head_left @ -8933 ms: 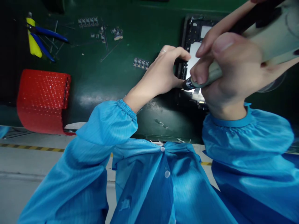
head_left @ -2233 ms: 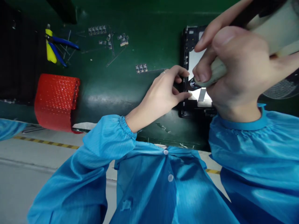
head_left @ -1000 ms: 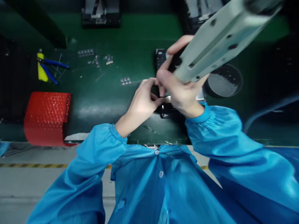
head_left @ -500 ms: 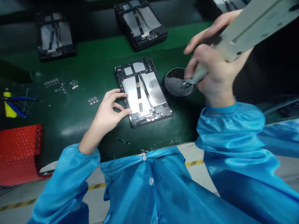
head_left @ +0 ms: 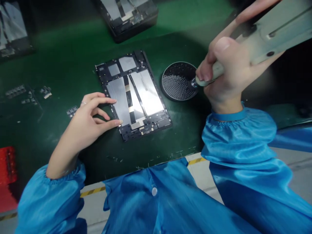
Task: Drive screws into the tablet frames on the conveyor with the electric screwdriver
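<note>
A big green surface (head_left: 73,58) fills most of the view. The person's blue sleeves (head_left: 241,139) and blue coat sit along the bottom edge.

In the middle of the surface lies an open tablet (head_left: 133,94), flat, with its back cover off. It has a black frame and shiny silver plates inside. It sits at a slant, with its far end leaning to the left.

Another open tablet (head_left: 126,13) lies at the top of the surface, well apart from the first one. A third one (head_left: 12,29) shows at the top left corner, partly cut off.

Just beside the middle tablet, on its right, is a round black dish (head_left: 176,81) with many tiny dots in it.

The right hand (head_left: 231,71) is wrapped tight around a long grey power screwdriver (head_left: 265,35). The tool's dark tip points down at the right edge of the round dish.

The left hand (head_left: 85,120) rests on the surface at the left side of the middle tablet. Its fingers are spread a little and it grips nothing. The thumb and first finger touch the tablet's left edge.

Small grey parts (head_left: 71,111) lie just left of this hand. More small parts (head_left: 26,94) lie further left. A bit of something red (head_left: 7,162) shows at the left edge.
</note>
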Motion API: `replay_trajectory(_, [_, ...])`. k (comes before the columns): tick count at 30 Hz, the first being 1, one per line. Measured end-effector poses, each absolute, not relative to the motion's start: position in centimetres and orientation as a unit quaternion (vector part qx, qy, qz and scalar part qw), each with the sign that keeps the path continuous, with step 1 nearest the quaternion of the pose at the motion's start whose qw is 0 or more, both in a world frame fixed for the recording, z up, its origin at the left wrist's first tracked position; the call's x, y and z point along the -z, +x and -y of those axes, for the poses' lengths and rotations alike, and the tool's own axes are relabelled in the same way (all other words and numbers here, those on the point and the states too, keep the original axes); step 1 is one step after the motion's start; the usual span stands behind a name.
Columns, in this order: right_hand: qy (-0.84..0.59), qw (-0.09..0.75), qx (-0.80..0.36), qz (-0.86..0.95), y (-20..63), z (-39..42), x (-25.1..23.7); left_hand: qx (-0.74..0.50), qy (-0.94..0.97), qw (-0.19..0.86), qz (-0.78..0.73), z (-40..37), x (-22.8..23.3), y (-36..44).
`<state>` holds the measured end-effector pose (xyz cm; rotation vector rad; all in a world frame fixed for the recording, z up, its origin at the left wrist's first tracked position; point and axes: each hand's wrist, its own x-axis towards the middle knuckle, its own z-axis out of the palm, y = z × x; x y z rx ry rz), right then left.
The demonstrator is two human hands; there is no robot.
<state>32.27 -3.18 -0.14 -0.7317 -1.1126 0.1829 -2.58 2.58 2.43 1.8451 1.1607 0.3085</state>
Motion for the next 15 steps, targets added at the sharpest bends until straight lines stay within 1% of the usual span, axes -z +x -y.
replay_trajectory(10, [-0.330, 0.775, -0.085, 0.533, 32.86, 3.48, 0.50, -0.131, 0.746, 0.461, -0.462, -2.58, -2.15, -2.69])
replay_trajectory(12, [-0.323, 0.788, -0.080, 0.518, 33.05, 3.47, 0.76, -0.131, 0.748, 0.462, -0.459, -2.52, -2.05, -2.73])
replay_trajectory(13, [-0.331, 0.798, -0.096, 0.494, 33.04, 3.62, 0.80, -0.133, 0.747, 0.462, -0.459, -2.44, -2.03, -2.69])
replay_trajectory(15, [-0.382, 0.803, -0.170, 0.424, 32.80, 4.25, 0.62, -0.133, 0.749, 0.461, -0.457, -2.16, -2.01, -2.52])
